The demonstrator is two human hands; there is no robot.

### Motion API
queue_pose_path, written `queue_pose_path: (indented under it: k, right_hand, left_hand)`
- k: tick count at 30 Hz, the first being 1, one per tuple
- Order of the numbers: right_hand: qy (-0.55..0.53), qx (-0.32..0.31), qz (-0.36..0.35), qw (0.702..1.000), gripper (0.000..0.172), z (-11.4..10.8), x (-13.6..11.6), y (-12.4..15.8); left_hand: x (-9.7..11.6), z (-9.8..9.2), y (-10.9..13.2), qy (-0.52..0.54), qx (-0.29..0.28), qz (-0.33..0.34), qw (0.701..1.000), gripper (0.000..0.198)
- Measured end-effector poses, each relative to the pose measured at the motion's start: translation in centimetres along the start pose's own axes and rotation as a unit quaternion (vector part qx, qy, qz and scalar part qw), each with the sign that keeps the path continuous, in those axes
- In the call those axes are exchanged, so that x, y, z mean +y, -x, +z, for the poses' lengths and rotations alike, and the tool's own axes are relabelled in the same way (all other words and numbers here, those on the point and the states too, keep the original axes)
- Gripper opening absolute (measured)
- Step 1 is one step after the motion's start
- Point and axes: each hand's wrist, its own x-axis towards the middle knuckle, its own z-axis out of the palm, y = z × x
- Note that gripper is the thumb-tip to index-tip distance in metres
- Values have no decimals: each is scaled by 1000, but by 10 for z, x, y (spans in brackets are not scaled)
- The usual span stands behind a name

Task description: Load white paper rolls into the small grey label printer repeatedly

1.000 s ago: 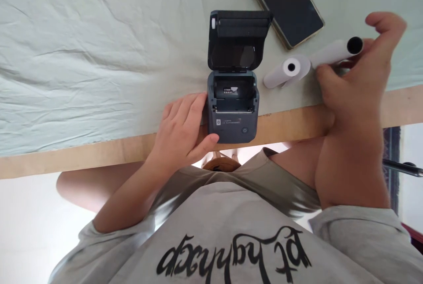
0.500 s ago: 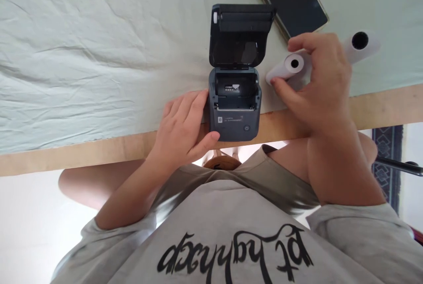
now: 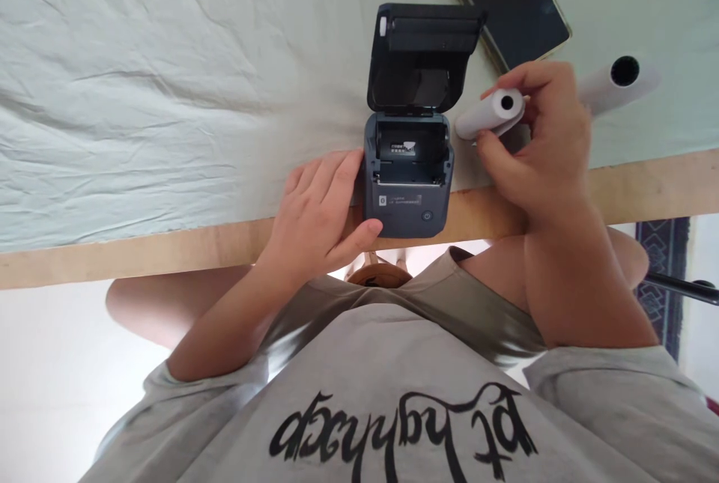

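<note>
A dark blue-grey portable label printer (image 3: 407, 210) lies at the table's front edge. Its black lid (image 3: 422, 56) is tipped back, and the paper bay shows a small label inside but no roll. My left hand (image 3: 317, 210) rests along the printer's left side, fingers stretched out and thumb at its lower left corner. To the right of the printer, my right hand (image 3: 547, 138) has its thumb and fingers around a small white paper roll (image 3: 486, 114). A loose flap of paper shows between the roll and the fingers. Some fingertips are hidden.
A second white roll (image 3: 612, 90) with a wide black core stands behind my right hand. A dark phone (image 3: 511, 7) lies beyond the printer. Pale wrinkled cloth (image 3: 168, 93) covers the table, with a bare wooden edge (image 3: 140, 257) along the front.
My right thumb and fingers have closed in on the small paper roll, and its loose flap now shows. The view has shifted slightly; my left hand stays beside the printer.
</note>
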Motion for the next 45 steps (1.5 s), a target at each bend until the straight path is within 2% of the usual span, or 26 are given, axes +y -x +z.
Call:
queue_pose_path:
  k: [3, 9, 13, 15, 17, 20, 23, 26, 28, 38, 45]
  right_hand:
    - [3, -13, -21, 1000, 52, 0, 1, -2]
    - [-23, 23, -38, 999, 47, 5, 9, -2]
    - [-59, 85, -90, 991, 58, 2, 6, -5]
    - [-74, 132, -114, 982, 56, -1, -4, -7]
    - [-73, 151, -128, 977, 49, -3, -19, -8]
    - [-91, 109, -158, 977, 32, -1, -44, -9]
    - [-73, 48, -165, 983, 28, 4, -61, -11]
    - [-5, -25, -85, 996, 21, 8, -68, -14]
    - [5, -56, -42, 998, 20, 10, -69, -14]
    - [-44, -55, -56, 996, 24, 15, -65, -17]
    - [-49, -67, -38, 996, 20, 15, -64, -18]
  left_hand:
    - [1, -1, 0, -3, -7, -3, 1000, 73]
    - [2, -2, 0, -13, -18, -9, 1000, 72]
    - [2, -1, 0, -6, -22, -16, 1000, 75]
    - [2, -1, 0, 4, -23, -20, 1000, 75]
    - [2, -1, 0, 15, -18, -20, 1000, 75]
    - [2, -2, 1, 28, -11, -22, 999, 75]
    - [3, -2, 1, 33, -7, -23, 999, 76]
    - [3, -2, 1, 36, -12, -27, 999, 78]
    - [3, -2, 1, 38, -14, -24, 999, 79]
    - [2, -2, 0, 40, -10, -15, 999, 83]
    - [1, -1, 1, 38, -8, -14, 999, 83]
